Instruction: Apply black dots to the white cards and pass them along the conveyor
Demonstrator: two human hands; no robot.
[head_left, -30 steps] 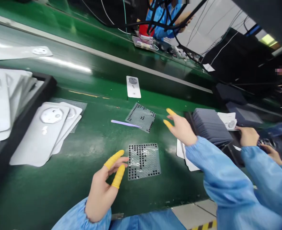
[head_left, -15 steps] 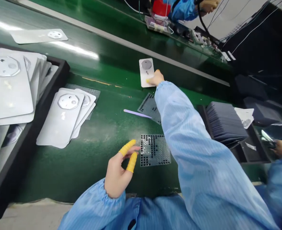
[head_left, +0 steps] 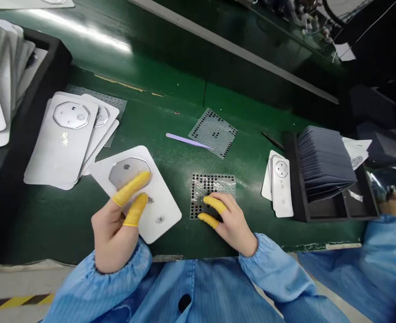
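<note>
My left hand (head_left: 117, 224), with yellow finger cots, holds a white phone back cover (head_left: 166, 204) that lies at a slant. Its thumb and forefinger rest over the cover's face, near the grey eight-sided camera area. My right hand (head_left: 230, 220), also in yellow cots, is over a clear sheet of black dots (head_left: 230, 184). Its thumb and forefinger are apart, the tips at the dots. Whether they touch the sheet I cannot tell. Farther back, purple tweezers (head_left: 184, 140) lie with their tip on a second dotted sheet (head_left: 214, 133).
A pile of white covers (head_left: 50, 157) lies at left, beside a black tray (head_left: 46, 58) full of covers. At right are a few covers (head_left: 282, 193), a dark pen-like stick (head_left: 272, 141) and a black box (head_left: 322, 213) holding grey dividers (head_left: 326, 161). A co-worker's sleeve (head_left: 386, 242) shows at far right.
My right hand has come back from the far side to the near dotted sheet. A white cover is now in my left hand, which has moved left. The view has shifted.
</note>
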